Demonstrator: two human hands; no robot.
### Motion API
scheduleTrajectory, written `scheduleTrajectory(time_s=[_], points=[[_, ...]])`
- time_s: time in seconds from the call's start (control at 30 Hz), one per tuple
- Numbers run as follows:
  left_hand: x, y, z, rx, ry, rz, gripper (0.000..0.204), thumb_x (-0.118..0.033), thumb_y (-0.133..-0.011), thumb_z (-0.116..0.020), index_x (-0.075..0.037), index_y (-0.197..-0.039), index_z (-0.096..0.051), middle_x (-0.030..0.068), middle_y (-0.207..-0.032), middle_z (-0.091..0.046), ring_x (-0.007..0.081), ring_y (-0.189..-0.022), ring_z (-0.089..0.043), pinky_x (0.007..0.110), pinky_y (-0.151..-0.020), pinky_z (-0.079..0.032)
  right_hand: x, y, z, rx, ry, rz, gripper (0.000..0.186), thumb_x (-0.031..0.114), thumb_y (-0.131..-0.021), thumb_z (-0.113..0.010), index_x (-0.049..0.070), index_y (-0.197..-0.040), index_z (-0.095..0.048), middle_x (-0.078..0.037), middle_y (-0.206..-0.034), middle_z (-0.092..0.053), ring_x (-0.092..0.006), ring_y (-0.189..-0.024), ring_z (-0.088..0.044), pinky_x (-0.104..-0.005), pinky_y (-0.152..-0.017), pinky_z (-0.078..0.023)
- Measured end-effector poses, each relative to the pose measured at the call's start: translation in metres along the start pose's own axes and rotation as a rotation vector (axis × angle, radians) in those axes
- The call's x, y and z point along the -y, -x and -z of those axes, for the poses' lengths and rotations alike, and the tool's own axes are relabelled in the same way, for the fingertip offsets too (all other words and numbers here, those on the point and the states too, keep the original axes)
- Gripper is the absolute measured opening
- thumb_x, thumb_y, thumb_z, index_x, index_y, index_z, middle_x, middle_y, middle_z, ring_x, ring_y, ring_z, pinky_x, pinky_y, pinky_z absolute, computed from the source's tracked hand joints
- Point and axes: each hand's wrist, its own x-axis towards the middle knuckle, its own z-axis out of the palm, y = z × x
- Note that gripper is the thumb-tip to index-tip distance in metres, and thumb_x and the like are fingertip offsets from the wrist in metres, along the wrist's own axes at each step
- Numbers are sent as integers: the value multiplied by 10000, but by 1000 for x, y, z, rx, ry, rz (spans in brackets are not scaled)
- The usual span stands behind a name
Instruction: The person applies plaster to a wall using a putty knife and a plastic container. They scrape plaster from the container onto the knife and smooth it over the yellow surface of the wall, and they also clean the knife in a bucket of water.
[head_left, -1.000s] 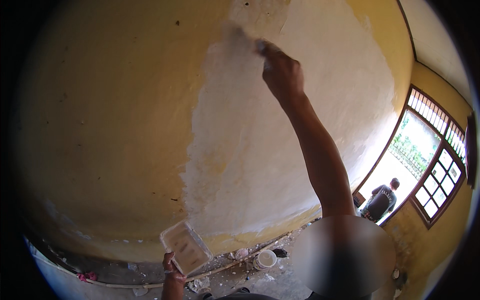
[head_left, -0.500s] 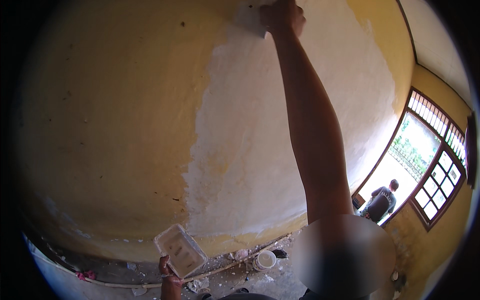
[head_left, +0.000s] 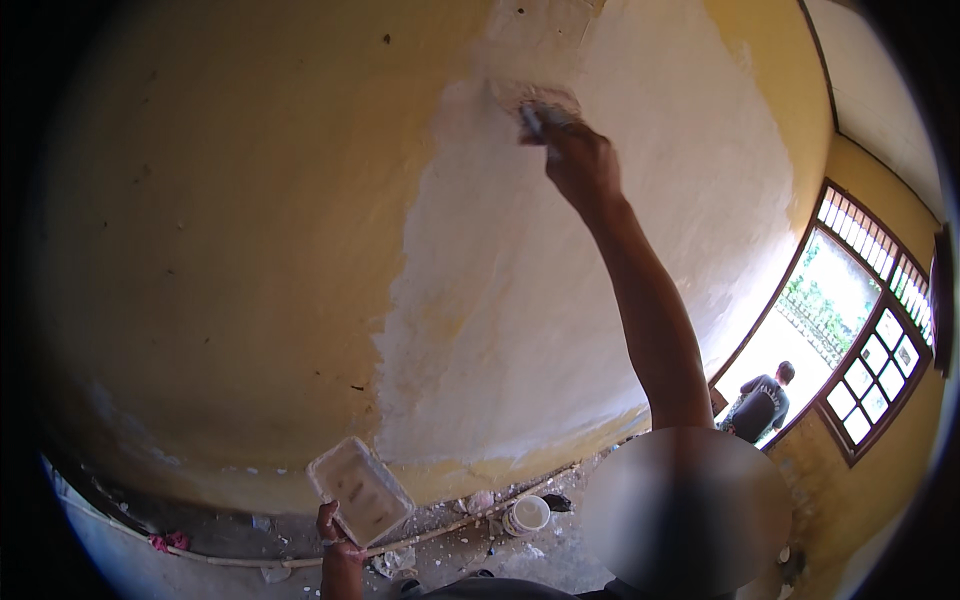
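My right hand (head_left: 583,168) is closed round a wide-bladed putty knife (head_left: 537,112). Its blade lies against the upper part of the wall, where a pale coat (head_left: 500,270) covers the yellow paint (head_left: 230,250). A band of wet-looking, pinkish filler shows along the blade. Low down at the left, my left hand (head_left: 338,540) grips one side of a shallow, off-white rectangular plastic tray (head_left: 358,468). The tray is tilted toward me, with pale smears and darker marks inside it.
A white bucket (head_left: 527,515) stands on the spattered floor by a long bamboo pole (head_left: 440,537) near the wall's foot. Pink cloth (head_left: 168,542) lies at the left. Another person (head_left: 758,405) is by the doorway at the right, near a paned window (head_left: 872,370).
My right hand has come down the wall with the putty knife, and the arm is now more bent. The left hand and tray have barely shifted.
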Motion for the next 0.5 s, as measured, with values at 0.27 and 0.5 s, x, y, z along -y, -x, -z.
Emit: scheduleTrajectory(time_s=[0.27, 0.5], points=[[-3, 6, -20, 34, -29, 46, 634, -337, -698, -618, -121, -1276, -473, 102, -1188, -557, 334, -1076, -548, 549, -893, -451, -63, -118, 2, 57, 250, -229, 285, 110, -789, -546, 138, -1051, -655, -176, -861, -646, -346, -791, -636, -437, -682, -527], [-9, 5, -3, 48, -31, 53, 621, -348, -713, -603, -134, -1282, -473, 96, -1200, -553, 328, -1097, -541, 546, -894, -456, 88, 99, -21, 88, -67, 25, 447, 59, -776, -555, 185, -1203, -588, -106, -1113, -634, -308, -966, -643, -395, -794, -549]])
